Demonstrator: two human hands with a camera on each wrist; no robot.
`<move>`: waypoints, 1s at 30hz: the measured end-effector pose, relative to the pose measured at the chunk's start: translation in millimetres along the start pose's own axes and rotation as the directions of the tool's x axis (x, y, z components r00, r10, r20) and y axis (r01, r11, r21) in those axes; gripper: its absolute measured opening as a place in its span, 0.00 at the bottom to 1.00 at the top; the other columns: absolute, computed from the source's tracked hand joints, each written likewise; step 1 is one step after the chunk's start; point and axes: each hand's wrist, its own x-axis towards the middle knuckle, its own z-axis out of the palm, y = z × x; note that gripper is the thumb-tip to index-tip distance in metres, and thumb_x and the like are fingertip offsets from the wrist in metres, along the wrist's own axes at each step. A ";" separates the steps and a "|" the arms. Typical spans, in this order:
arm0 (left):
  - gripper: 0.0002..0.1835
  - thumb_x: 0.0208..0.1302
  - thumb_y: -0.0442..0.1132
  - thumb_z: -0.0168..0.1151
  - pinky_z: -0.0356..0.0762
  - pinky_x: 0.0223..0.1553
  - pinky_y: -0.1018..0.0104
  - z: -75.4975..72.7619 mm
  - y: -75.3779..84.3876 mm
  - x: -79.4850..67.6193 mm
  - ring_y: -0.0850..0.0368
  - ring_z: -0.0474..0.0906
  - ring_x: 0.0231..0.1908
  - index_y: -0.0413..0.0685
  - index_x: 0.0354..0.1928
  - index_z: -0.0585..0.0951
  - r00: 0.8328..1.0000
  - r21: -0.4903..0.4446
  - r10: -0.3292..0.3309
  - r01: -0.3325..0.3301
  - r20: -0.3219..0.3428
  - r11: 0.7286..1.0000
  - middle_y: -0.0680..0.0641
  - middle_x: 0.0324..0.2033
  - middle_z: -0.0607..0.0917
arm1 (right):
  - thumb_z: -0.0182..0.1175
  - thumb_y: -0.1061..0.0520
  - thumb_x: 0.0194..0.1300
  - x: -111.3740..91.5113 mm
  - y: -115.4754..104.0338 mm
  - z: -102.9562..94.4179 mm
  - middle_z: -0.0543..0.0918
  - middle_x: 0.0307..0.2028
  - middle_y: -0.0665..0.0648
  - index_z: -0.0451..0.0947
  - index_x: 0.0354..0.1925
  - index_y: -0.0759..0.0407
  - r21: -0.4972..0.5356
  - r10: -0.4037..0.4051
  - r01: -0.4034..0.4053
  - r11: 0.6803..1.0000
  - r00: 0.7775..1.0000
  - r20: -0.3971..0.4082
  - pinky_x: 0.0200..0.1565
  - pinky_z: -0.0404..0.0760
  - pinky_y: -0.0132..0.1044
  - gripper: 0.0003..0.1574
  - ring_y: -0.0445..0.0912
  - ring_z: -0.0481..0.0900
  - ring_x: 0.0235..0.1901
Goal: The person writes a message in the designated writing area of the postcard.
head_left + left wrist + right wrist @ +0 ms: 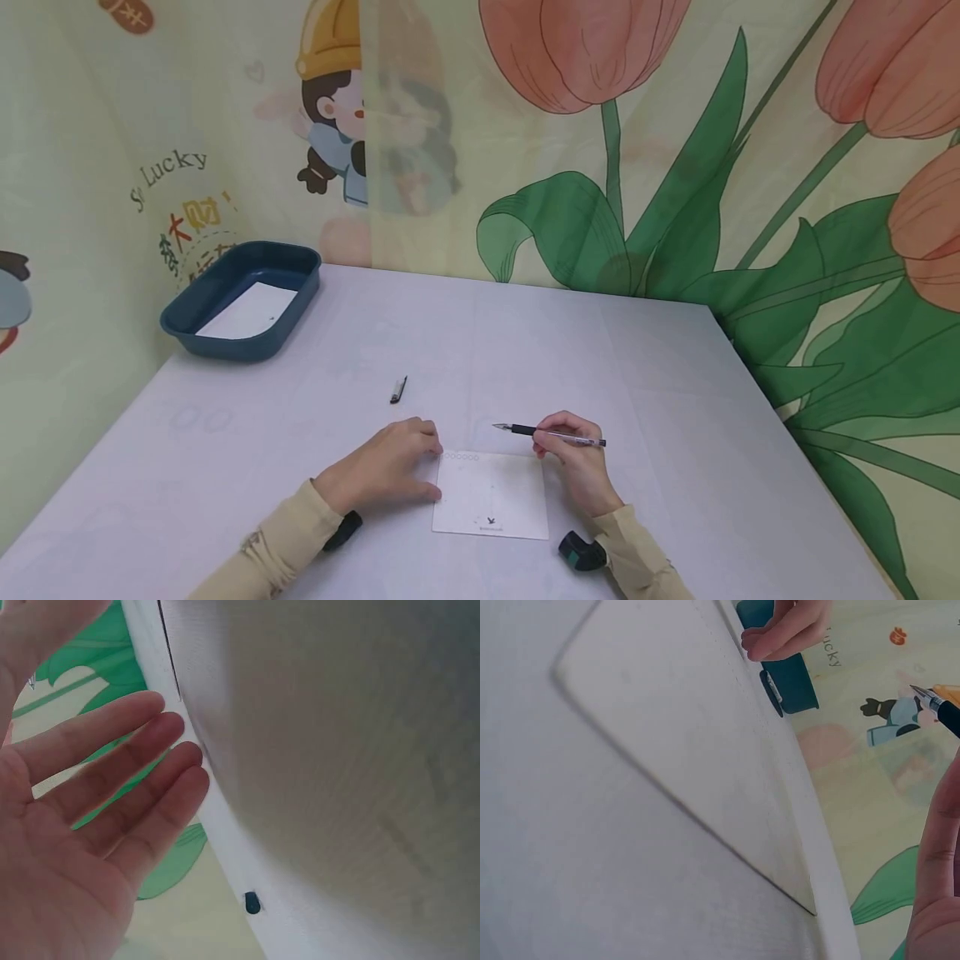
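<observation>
A black-gripped pen (570,436) is pinched between the thumb and fingers of my right hand (581,467). Its bare tip points left, above the far edge of a white notepad (491,487), and it also shows in the right wrist view as a pen (946,711). Small print and a small dark bird-like mark are on the pad's near side. My left hand (390,467) is at the pad's left edge, thumb and fingers spread apart; in the left wrist view its fingers (142,772) are nearly straight and hold nothing. The pen cap (398,389) lies beyond the left hand.
A dark blue basin (281,337) with white paper (247,312) inside stands at the table's far left corner. The white-covered table (525,358) meets a printed curtain (427,233) at the back. Dark wrist devices, such as this one (581,552), sit under the sleeves.
</observation>
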 end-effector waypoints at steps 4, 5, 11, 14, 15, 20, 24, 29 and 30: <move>0.26 0.38 0.50 0.79 0.73 0.38 0.69 -1.4 6.1 -0.1 0.64 0.68 0.34 0.42 0.39 0.85 0.998 0.035 -0.037 0.035 0.047 0.999 0.53 0.34 0.77 | 0.61 0.68 0.60 -0.3 -0.2 -0.2 0.82 0.25 0.50 0.77 0.32 0.65 -0.011 -0.005 0.005 1.000 1.000 0.018 0.32 0.80 0.32 0.02 0.40 0.79 0.24; 0.27 0.38 0.51 0.79 0.73 0.39 0.69 -1.2 6.9 0.0 0.63 0.67 0.35 0.43 0.40 0.84 0.997 0.046 -0.044 0.041 0.057 0.998 0.54 0.35 0.77 | 0.61 0.68 0.60 -0.2 -0.1 -0.6 0.82 0.25 0.52 0.76 0.32 0.67 -0.017 -0.006 0.007 1.000 1.000 0.028 0.32 0.80 0.32 0.02 0.40 0.79 0.24; 0.30 0.36 0.54 0.79 0.73 0.40 0.68 1.9 11.0 -1.6 0.62 0.67 0.36 0.43 0.41 0.83 0.996 0.089 -0.053 0.046 0.073 0.995 0.54 0.37 0.74 | 0.59 0.67 0.62 -0.5 0.6 -1.4 0.84 0.25 0.52 0.74 0.31 0.67 -0.056 0.012 -0.007 0.998 0.996 0.093 0.32 0.82 0.34 0.04 0.41 0.82 0.25; 0.31 0.35 0.55 0.79 0.72 0.39 0.68 2.2 11.9 -3.6 0.62 0.67 0.36 0.43 0.41 0.83 0.997 0.103 -0.047 0.041 0.062 0.994 0.54 0.37 0.73 | 0.60 0.66 0.62 -0.8 0.7 -0.4 0.85 0.25 0.50 0.74 0.31 0.62 -0.053 0.023 -0.016 0.998 0.993 0.120 0.32 0.82 0.35 0.04 0.41 0.83 0.26; 0.31 0.35 0.55 0.79 0.72 0.39 0.68 2.1 11.7 -4.4 0.62 0.67 0.36 0.43 0.40 0.83 0.997 0.107 -0.047 0.040 0.058 0.993 0.54 0.37 0.73 | 0.60 0.65 0.62 -0.8 0.6 -0.1 0.85 0.25 0.50 0.74 0.31 0.63 -0.049 0.024 -0.018 0.999 0.991 0.129 0.33 0.83 0.35 0.04 0.41 0.83 0.26; 0.32 0.35 0.56 0.79 0.73 0.39 0.68 2.3 10.6 -6.8 0.61 0.67 0.36 0.43 0.41 0.83 0.997 0.117 -0.056 0.049 0.055 0.992 0.53 0.38 0.74 | 0.59 0.65 0.62 0.6 0.2 1.2 0.85 0.26 0.51 0.71 0.33 0.74 -0.026 0.025 -0.021 0.999 0.988 0.152 0.34 0.83 0.35 0.10 0.41 0.83 0.26; 0.33 0.35 0.57 0.79 0.73 0.40 0.68 2.1 11.2 -6.2 0.61 0.67 0.37 0.42 0.42 0.83 0.996 0.120 -0.062 0.054 0.057 0.991 0.52 0.39 0.74 | 0.57 0.68 0.62 1.5 -0.5 1.6 0.84 0.27 0.51 0.69 0.39 0.82 -0.021 0.031 -0.028 0.999 0.989 0.146 0.34 0.82 0.35 0.14 0.41 0.82 0.26; 0.33 0.35 0.57 0.79 0.73 0.40 0.67 2.2 12.6 -4.3 0.61 0.67 0.37 0.41 0.42 0.83 0.996 0.120 -0.070 0.062 0.060 0.991 0.52 0.39 0.75 | 0.55 0.69 0.63 0.9 -0.5 1.1 0.84 0.27 0.53 0.70 0.40 0.83 -0.044 0.047 -0.042 0.998 0.991 0.126 0.34 0.83 0.36 0.13 0.41 0.82 0.27; 0.33 0.35 0.56 0.79 0.73 0.40 0.67 2.3 12.9 -3.7 0.61 0.67 0.37 0.41 0.41 0.83 0.996 0.120 -0.069 0.062 0.060 0.991 0.52 0.38 0.75 | 0.55 0.69 0.63 0.7 -0.3 0.9 0.84 0.27 0.53 0.71 0.39 0.82 -0.051 0.050 -0.044 0.998 0.991 0.121 0.35 0.83 0.36 0.12 0.42 0.82 0.27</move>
